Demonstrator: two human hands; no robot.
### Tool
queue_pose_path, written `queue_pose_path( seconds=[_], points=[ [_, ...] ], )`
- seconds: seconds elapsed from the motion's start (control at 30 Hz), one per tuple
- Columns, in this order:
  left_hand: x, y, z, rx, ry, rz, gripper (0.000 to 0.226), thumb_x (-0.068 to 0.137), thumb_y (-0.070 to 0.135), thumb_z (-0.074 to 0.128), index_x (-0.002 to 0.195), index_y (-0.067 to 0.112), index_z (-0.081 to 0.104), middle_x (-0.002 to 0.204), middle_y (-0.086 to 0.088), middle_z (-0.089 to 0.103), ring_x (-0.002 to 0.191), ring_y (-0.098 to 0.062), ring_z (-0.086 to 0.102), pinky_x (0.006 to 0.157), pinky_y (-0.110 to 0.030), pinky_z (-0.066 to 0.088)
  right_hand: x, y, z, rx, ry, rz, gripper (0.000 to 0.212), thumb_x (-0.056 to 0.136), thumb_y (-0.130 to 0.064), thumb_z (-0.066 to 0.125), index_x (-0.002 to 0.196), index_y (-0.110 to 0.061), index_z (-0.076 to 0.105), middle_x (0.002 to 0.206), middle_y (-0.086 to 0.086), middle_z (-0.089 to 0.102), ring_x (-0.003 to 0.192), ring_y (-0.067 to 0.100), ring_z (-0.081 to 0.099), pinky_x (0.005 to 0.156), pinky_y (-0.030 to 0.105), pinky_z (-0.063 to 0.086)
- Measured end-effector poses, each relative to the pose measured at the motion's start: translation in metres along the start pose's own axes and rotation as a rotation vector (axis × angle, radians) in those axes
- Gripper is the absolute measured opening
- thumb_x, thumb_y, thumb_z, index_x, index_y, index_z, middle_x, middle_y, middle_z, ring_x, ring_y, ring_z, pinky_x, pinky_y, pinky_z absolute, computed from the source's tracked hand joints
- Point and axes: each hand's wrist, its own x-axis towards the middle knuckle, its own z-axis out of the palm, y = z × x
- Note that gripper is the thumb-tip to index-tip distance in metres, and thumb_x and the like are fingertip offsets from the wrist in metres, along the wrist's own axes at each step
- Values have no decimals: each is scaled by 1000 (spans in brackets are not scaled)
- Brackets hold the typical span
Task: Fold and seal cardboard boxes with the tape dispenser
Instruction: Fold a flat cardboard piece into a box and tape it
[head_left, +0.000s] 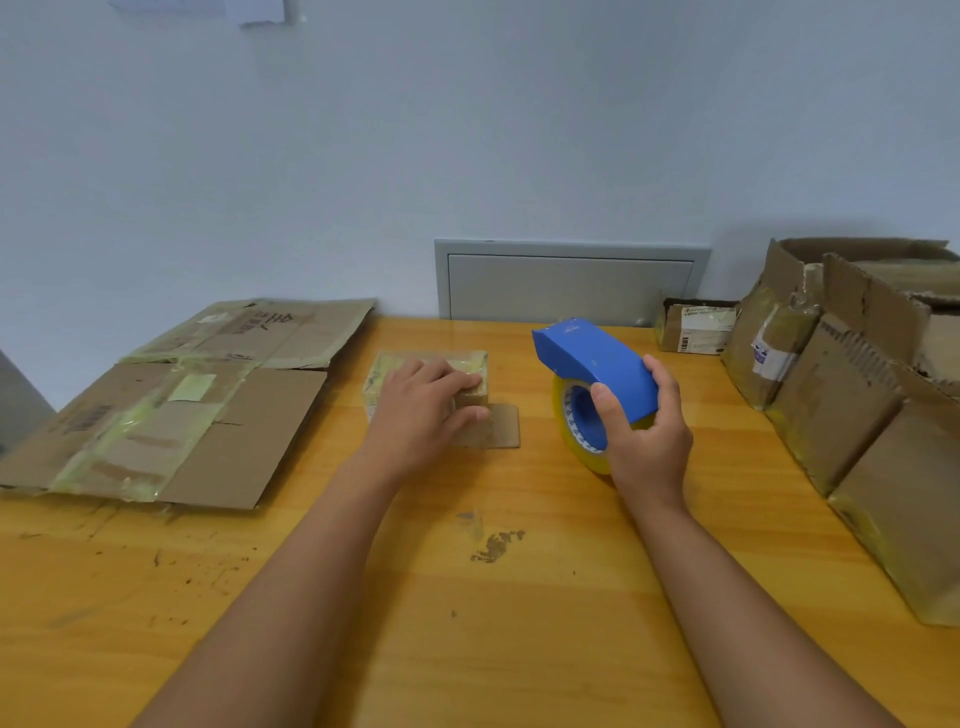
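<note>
The left hand (426, 410) lies palm-down on a small cardboard box (423, 366) near the middle of the wooden table (467, 597), fingers extended over its top and thumb against the near face; one flap (501, 434) lies flat on the table at the box's right. The right hand (644, 431) grips a blue tape dispenser (592, 358) loaded with a yellowish tape roll (566, 415), held just right of the box. Flattened cardboard (171, 415) lies at left; stacked boxes (841, 374) stand at right.
</note>
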Motion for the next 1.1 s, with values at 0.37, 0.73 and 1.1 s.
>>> queue_pose_path(
  seconds=[0.37,0.73,1.1],
  points=[
    [-2,1,-7,21,-96,1,72,76,68,57,136,29,57,119,10,53,113,-12,38,100,-32,30,1,-1,1,0,-3,-2,74,82,-57,61,144,-19,46,124,-12,50,104,1,49,74,3,39],
    [-1,-1,-15,38,-202,31,54,96,30,56,148,30,43,132,10,47,120,-12,33,102,-30,26,1,-1,0,-8,1,-7,74,83,-55,61,144,-17,46,124,-13,48,103,-2,46,73,-1,37],
    [1,0,-3,10,-61,-2,53,89,51,63,136,26,59,120,8,58,112,-15,42,95,-31,31,0,-1,0,-2,-1,-7,73,82,-55,61,143,-17,46,122,-12,49,101,-2,46,73,0,39]
  ],
)
